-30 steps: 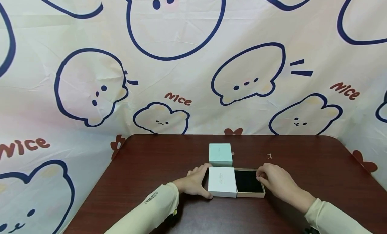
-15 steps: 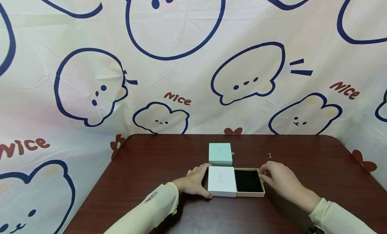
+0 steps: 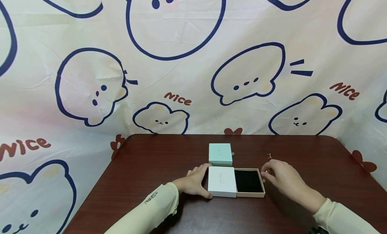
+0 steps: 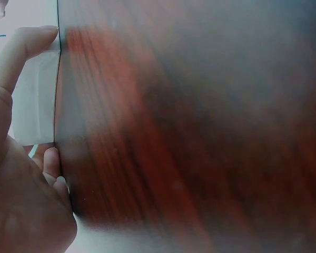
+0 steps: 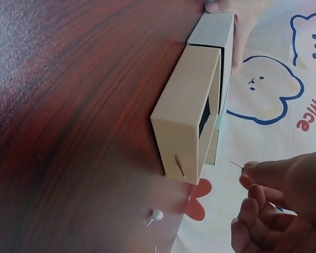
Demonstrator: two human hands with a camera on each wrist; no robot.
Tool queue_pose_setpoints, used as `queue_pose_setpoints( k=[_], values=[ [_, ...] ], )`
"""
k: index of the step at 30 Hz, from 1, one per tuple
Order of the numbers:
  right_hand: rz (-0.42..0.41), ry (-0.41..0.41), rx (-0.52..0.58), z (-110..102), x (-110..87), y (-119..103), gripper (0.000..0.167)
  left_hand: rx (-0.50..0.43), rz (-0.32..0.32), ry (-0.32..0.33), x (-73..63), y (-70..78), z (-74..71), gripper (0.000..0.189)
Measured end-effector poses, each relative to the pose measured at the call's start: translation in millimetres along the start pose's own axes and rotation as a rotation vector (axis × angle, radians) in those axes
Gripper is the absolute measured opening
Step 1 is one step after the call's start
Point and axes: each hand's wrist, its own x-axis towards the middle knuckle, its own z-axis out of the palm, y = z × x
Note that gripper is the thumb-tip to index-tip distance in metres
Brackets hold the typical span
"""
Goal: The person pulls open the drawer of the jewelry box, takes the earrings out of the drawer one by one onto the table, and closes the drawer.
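A white box sleeve [image 3: 222, 181] lies on the table, its beige drawer [image 3: 250, 194] slid out to the right. A black pad [image 3: 248, 181] lines the drawer. My left hand [image 3: 193, 184] holds the sleeve at its left end, thumb at the front corner and fingers at the back one. Just right of the drawer's end, my right hand [image 3: 279, 176] pinches a small thing with a thin metal pin [image 5: 236, 164], like an earring post. Its head is hidden between thumb and finger. The drawer's end bears a ribbon tab [image 5: 180, 166].
A pale green box [image 3: 220, 154] stands right behind the sleeve. To the right lie small thin metal pieces [image 3: 269, 156]; a white bead on a pin [image 5: 157, 215] shows in the right wrist view. A printed cloth [image 3: 199, 76] hangs behind the brown table [image 3: 163, 153].
My right hand has drawn back to the right, from over the drawer's pad to beyond its end, uncovering the tab there. The left hand and both boxes have stayed put.
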Motion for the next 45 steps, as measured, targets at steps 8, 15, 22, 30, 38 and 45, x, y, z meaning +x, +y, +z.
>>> queue_pose_setpoints(
  k=[8,15,22,30,38,45],
  values=[
    [-0.008,0.011,0.004,-4,-1.2,2,0.008,0.006,-0.002,0.005,1.1,-1.6,2.0,0.110],
    [-0.001,0.016,0.014,-7,-2.1,8,0.007,0.005,-0.001,0.004,1.5,-2.1,2.5,0.110],
    [0.003,0.005,0.036,-9,-2.3,15,0.008,-0.001,0.001,0.006,0.7,-2.0,2.0,0.109],
    [0.028,-0.013,0.061,-9,-1.9,24,0.008,0.000,-0.001,0.004,0.6,-1.3,2.0,0.109],
    [0.066,-0.029,0.073,-10,-2.7,30,0.007,-0.002,0.001,0.005,0.7,0.0,0.7,0.109],
    [0.080,-0.034,0.077,-9,-4.1,34,0.007,-0.004,-0.002,0.000,0.7,0.7,0.2,0.109]
  ],
)
